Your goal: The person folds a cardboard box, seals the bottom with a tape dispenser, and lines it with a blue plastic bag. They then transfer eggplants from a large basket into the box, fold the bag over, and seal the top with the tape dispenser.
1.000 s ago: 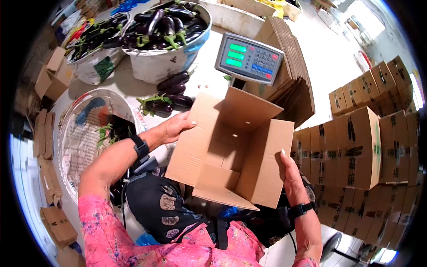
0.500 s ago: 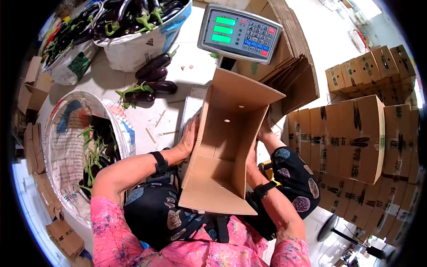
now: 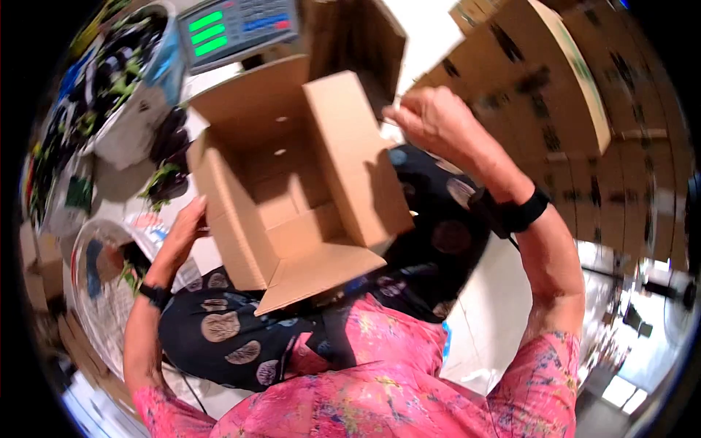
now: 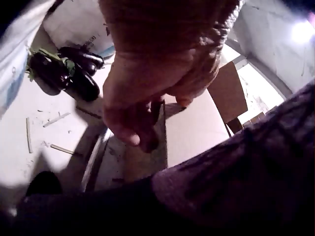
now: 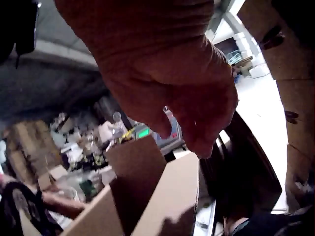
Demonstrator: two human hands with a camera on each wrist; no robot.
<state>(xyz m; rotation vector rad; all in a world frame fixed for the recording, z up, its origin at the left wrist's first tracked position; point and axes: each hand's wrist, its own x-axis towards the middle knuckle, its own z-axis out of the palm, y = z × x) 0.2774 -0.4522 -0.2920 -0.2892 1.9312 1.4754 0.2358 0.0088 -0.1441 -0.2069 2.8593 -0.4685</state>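
An empty cardboard box with its flaps spread stands in front of the person's lap, its open top facing up. At its left side, the left hand has its fingertips right against the outer cardboard. The left wrist view shows that hand's loosely bent fingers close to the box wall. Apart from the box, the right hand is raised beyond its right flap, fingers loosely bent. In the right wrist view the right hand hangs over the flap's edge, with no object visible in it.
A scale display stands behind the box, beside folded cardboard. Eggplants lie on the floor to the left, near filled sacks and another sack. Stacked printed cartons rise on the right.
Both hands were on the box's sides; the right hand has let go and lifted away to the upper right. The view has turned, and the box's side flaps now stand spread out again.
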